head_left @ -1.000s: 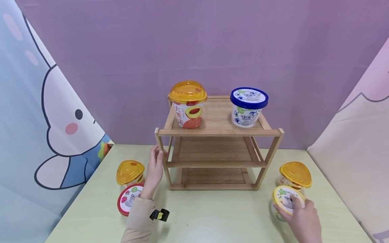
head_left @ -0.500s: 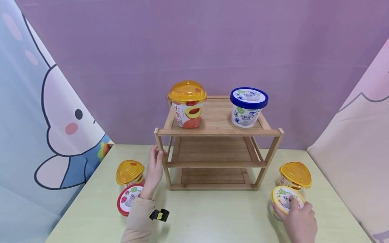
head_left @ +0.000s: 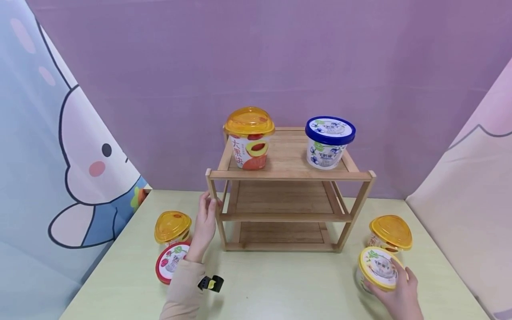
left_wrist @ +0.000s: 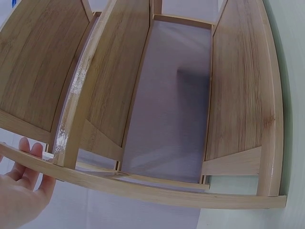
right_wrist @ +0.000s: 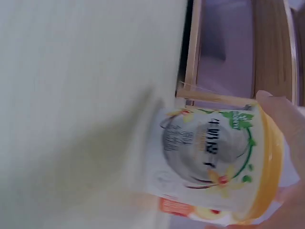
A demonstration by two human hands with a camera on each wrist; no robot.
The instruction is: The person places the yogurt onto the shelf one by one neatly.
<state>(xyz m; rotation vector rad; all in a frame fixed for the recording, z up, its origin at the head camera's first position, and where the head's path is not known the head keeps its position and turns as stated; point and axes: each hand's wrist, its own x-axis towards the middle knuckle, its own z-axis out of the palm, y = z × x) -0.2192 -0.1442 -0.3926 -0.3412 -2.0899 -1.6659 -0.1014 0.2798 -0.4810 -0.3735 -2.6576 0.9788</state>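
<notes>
Left hand [head_left: 206, 222] fingers curled round the rack [head_left: 284, 195], right hand [head_left: 401, 294] pinching the yellow tub [head_left: 375, 270], we should hold it level.

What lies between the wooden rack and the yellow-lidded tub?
In the head view, only bare tabletop lies between the wooden rack and the yellow-lidded tub.
</notes>
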